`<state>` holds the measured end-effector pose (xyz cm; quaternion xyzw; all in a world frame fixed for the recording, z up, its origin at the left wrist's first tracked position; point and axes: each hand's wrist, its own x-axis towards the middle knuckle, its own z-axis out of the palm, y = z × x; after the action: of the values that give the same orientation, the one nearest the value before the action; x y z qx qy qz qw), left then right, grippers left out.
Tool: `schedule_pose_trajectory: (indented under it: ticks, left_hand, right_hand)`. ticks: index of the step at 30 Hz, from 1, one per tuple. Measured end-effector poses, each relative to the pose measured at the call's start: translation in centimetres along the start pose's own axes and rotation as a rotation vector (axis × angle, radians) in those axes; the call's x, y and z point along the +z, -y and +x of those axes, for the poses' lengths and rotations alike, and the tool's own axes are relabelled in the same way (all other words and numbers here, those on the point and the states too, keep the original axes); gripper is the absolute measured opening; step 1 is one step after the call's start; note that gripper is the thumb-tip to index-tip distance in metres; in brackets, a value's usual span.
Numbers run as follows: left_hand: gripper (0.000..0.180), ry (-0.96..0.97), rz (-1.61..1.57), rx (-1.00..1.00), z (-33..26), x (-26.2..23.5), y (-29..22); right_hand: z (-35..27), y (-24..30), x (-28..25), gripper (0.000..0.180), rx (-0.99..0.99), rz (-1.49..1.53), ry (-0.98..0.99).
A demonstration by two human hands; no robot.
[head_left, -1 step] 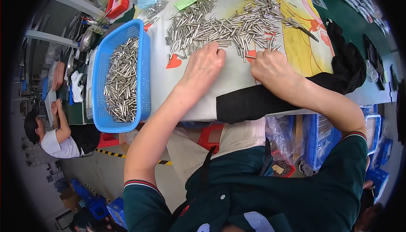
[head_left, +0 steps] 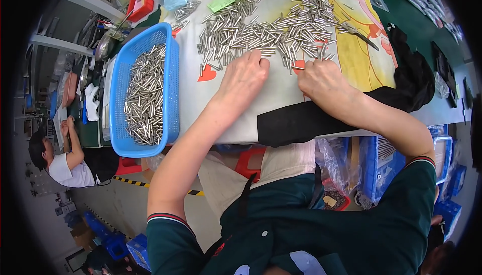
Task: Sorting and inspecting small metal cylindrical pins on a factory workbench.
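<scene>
Slim silvery metal pins (head_left: pixel 261 35) lie in a wide loose heap on the cloth-covered table. My left hand (head_left: pixel 246 72) rests at the heap's near edge, fingers curled and closed; its fingertips and anything in them are hidden. To its right, my right hand (head_left: pixel 320 78) is also closed, thumb and fingers pinched together just below the heap. The end of a metal pin (head_left: pixel 297 68) shows at its left side. A blue plastic basket (head_left: pixel 172 84), holding many similar pins, stands left of my left forearm.
A black cloth sleeve (head_left: pixel 286 122) lies under my right forearm. Pliers (head_left: pixel 362 38) rest right of the heap, and a green paper slip (head_left: pixel 224 0) lies on its far side. Red bins (head_left: pixel 141 4) stand far left. A co-worker (head_left: pixel 75 162) sits at the left.
</scene>
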<state>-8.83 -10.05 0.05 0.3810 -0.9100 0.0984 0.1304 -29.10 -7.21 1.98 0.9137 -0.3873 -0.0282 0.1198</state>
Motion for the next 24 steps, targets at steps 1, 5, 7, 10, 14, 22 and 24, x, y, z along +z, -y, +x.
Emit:
schedule_pose_trajectory:
  ticks: [1,5,7,10,14,22,24]
  left_hand:
    - [0.005,-0.002,0.001,-0.001,0.2,-0.2,-0.1]
    - [0.005,0.014,0.01,0.049,1.0,-0.6,-0.3]
    - [0.006,-0.016,-0.035,0.077,1.2,-0.4,0.2]
    - [0.01,-0.245,-0.269,-0.056,1.1,-0.3,1.0]
    - [0.013,-0.651,-0.84,-0.403,1.1,0.5,-0.1]
    - [0.016,-0.604,-0.862,-0.335,0.6,1.3,-0.1]
    - [0.015,-0.6,-0.855,-0.315,0.5,1.2,-0.1]
  right_hand:
    - [0.1,-0.2,-0.4,0.007,-0.001,-0.002,-0.001]
    - [1.8,-1.4,-1.7,0.005,0.006,0.193,-0.171]
    - [3.4,-2.2,-2.5,0.008,0.123,0.312,-0.249]
    - [5.6,-3.1,-0.2,0.006,0.118,0.596,-0.745]
    - [5.8,-1.9,2.2,0.011,0.161,0.774,-0.957]
    - [5.5,-0.4,2.7,0.015,0.141,0.923,-0.858]
    - [5.5,-0.4,2.8,0.014,0.145,0.962,-0.859]
